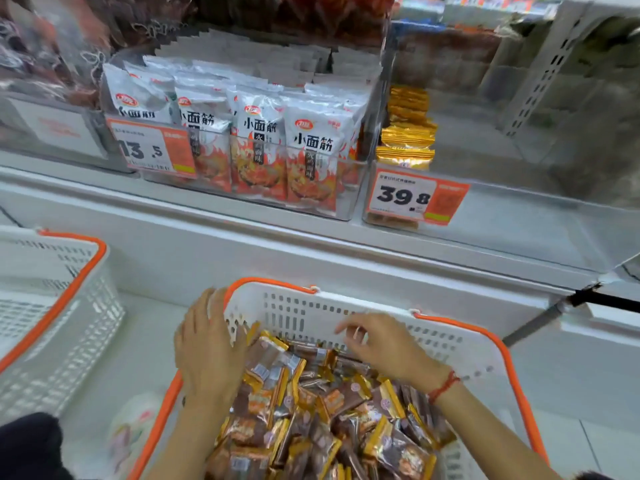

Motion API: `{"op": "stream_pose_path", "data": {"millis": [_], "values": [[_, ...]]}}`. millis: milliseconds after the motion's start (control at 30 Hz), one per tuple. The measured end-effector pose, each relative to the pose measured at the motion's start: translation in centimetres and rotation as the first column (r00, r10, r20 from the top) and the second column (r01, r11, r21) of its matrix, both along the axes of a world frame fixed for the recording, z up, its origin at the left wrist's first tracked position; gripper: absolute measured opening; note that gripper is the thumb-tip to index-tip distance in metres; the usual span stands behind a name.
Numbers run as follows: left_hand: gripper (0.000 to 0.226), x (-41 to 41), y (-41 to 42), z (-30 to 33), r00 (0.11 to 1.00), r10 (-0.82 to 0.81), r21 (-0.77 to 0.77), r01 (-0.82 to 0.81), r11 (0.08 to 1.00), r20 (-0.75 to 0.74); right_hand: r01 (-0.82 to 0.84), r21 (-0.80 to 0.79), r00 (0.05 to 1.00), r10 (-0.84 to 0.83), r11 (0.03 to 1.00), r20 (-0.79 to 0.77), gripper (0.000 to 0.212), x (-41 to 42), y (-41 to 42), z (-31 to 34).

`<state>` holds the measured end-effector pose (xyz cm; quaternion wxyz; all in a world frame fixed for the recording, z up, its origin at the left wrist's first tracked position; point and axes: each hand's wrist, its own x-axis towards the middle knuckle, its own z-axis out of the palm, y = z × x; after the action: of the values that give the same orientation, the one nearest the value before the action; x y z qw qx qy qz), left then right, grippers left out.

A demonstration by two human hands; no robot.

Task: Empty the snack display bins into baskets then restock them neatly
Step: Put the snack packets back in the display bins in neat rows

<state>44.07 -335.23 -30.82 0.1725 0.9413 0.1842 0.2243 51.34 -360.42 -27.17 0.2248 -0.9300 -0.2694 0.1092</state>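
A white basket with an orange rim (460, 344) sits low in front of me, heaped with several small brown-and-gold snack packets (311, 403). My left hand (204, 344) reaches down at the basket's left corner, fingers pointing into the packets by the wall. My right hand (377, 344) hovers over the pile near the far wall, fingers loosely curled; whether it holds a packet is hidden. Above, a clear display bin (485, 202) with a 39.8 price tag holds a short row of gold packets (407, 140) at its left end.
A second white basket with an orange rim (52, 306) stands at the left. A neighbouring bin holds several white-and-red snack bags (263, 140) behind a 13.5 tag. A white shelf ledge (311, 244) runs between bins and baskets. A shoe (131, 434) shows on the floor.
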Motion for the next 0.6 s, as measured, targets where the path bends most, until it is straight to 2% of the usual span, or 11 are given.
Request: {"op": "stream_pose_path", "data": {"millis": [33,100,267,333,367,433,500,567,600], "values": [[0.058,-1.0,0.8,-1.8,0.991,0.050,0.005,-0.050,0.999,-0.123,-0.012,-0.056,0.997,0.008,0.998,-0.075,0.020,-0.6,0.4,-2.6],[0.061,-2.1,1.6,-3.8,0.960,0.046,0.036,-0.037,0.999,-0.276,-0.058,-0.101,0.984,0.040,0.993,-0.173,0.027,-2.0,1.9,-6.5],[0.063,-2.1,1.7,-3.9,0.958,0.055,0.088,-0.031,0.996,-0.281,-0.112,0.018,0.968,0.113,0.994,-0.223,0.073,-3.0,9.5,-11.5],[0.064,-2.1,1.7,-4.1,0.952,0.070,0.085,-0.047,0.995,-0.299,-0.102,-0.026,0.942,0.089,0.994,-0.323,0.091,-2.9,12.3,-13.2],[0.063,-2.1,1.7,-4.0,0.950,0.069,0.069,-0.050,0.996,-0.305,-0.088,-0.064,0.937,0.061,0.994,-0.344,0.093,-3.0,13.3,-14.0],[0.061,-1.9,1.6,-3.8,0.953,0.072,0.023,-0.068,0.997,-0.294,-0.044,-0.084,0.961,0.019,0.995,-0.277,0.077,-3.2,14.0,-14.8],[0.061,-1.8,1.6,-3.6,0.957,0.096,-0.014,-0.104,0.994,-0.274,-0.032,-0.026,0.979,0.026,0.999,-0.203,0.054,-3.3,13.5,-14.3],[0.062,-1.7,1.2,-3.2,0.976,0.059,0.014,-0.058,0.998,-0.208,0.023,0.065,0.965,-0.006,0.998,-0.261,0.037,-3.2,11.6,-13.3],[0.060,-1.5,0.7,-2.9,0.987,0.008,0.018,-0.006,1.000,-0.164,0.086,0.117,0.931,-0.038,0.989,-0.363,0.031,-3.1,10.4,-12.7]]}}
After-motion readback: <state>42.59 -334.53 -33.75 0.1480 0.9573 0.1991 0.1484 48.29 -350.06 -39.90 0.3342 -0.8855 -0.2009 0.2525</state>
